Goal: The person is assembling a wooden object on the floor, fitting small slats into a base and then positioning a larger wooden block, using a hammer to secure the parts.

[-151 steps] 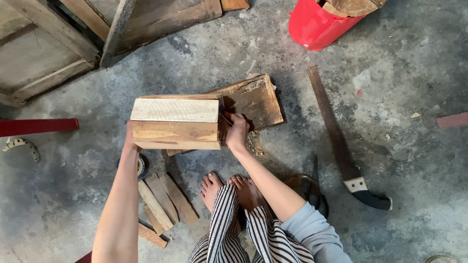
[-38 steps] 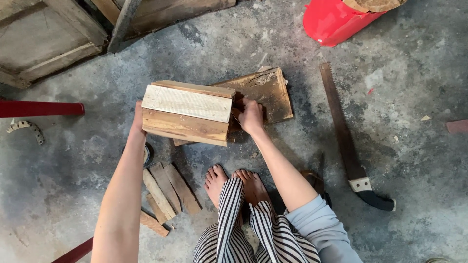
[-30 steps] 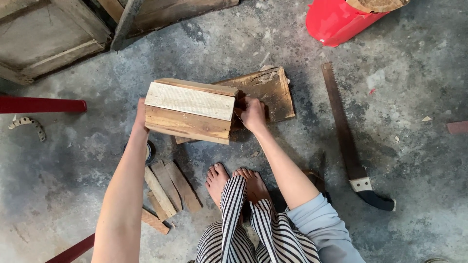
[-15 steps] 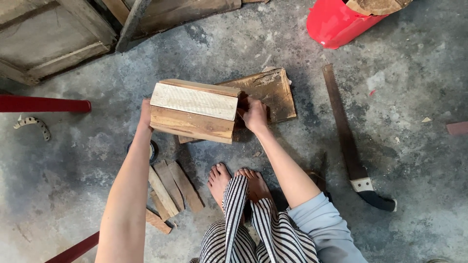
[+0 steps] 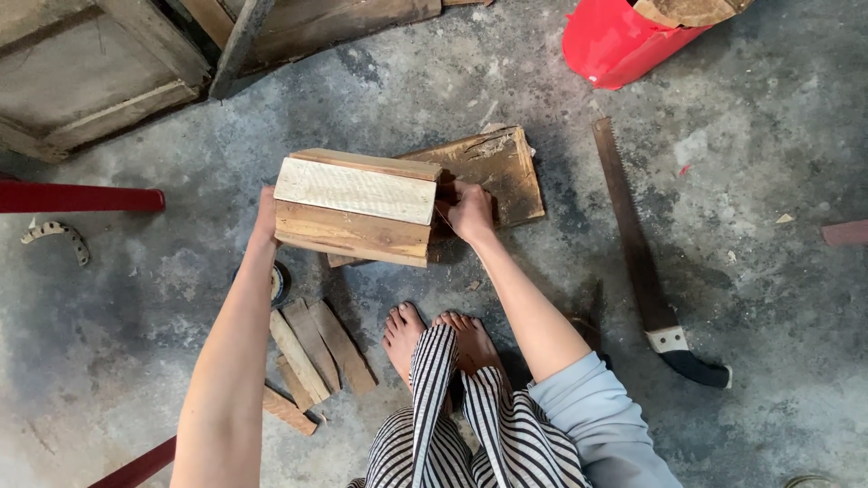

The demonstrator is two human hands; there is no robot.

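A small wooden box (image 5: 354,208) made of pale and brown planks stands on the concrete floor in front of my bare feet (image 5: 434,334). My left hand (image 5: 266,212) presses against its left end. My right hand (image 5: 471,213) grips its right end. Behind the box, a dark weathered board (image 5: 493,167) lies flat, partly hidden by the box and my right hand.
A hand saw (image 5: 646,271) with a dark handle lies to the right. Several short wood strips (image 5: 312,357) lie by my left forearm. A red container (image 5: 624,41) stands at the top right, wooden frames (image 5: 99,72) at the top left, and a red bar (image 5: 77,197) at the left.
Both hands keep their hold on the box ends. The box has turned slightly, its right end now a little lower, and the view has shifted.
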